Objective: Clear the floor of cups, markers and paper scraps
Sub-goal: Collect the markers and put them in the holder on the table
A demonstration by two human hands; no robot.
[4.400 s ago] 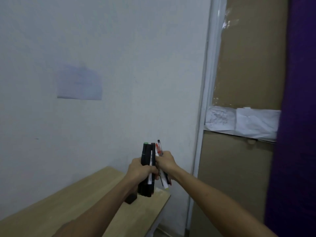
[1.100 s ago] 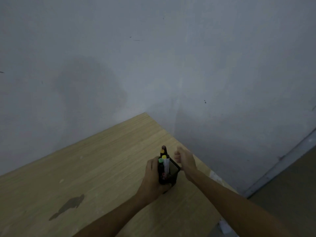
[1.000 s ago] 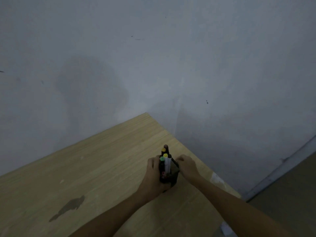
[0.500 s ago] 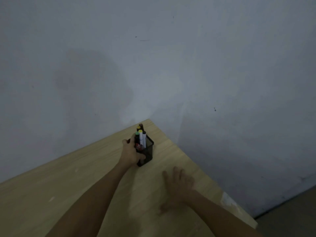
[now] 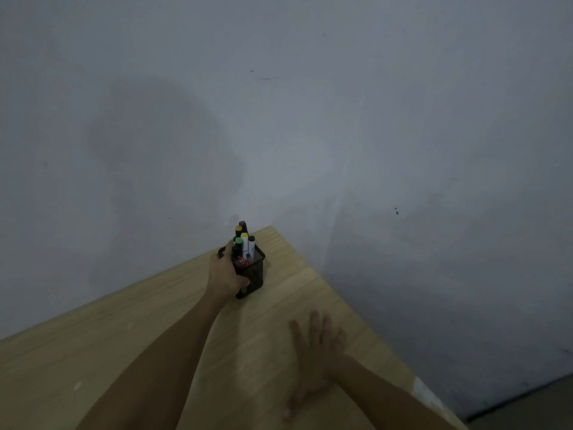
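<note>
Now the left hand (image 5: 225,272) wraps the holder (image 5: 252,273) mid-frame, grip curled round it, likely to seat it near the table (image 5: 93,352) corner. Markers (image 5: 245,243) stand upright inside. Right hand (image 5: 316,358) lies spread flat, probably bracing.

Dim, flat light all round, colours muted and greyish. A broad soft shadow (image 5: 155,144) darkens the wall (image 5: 403,119) on the left. The right hand (image 5: 316,358) is smeared with blur; the frame's corners fall darker.
</note>
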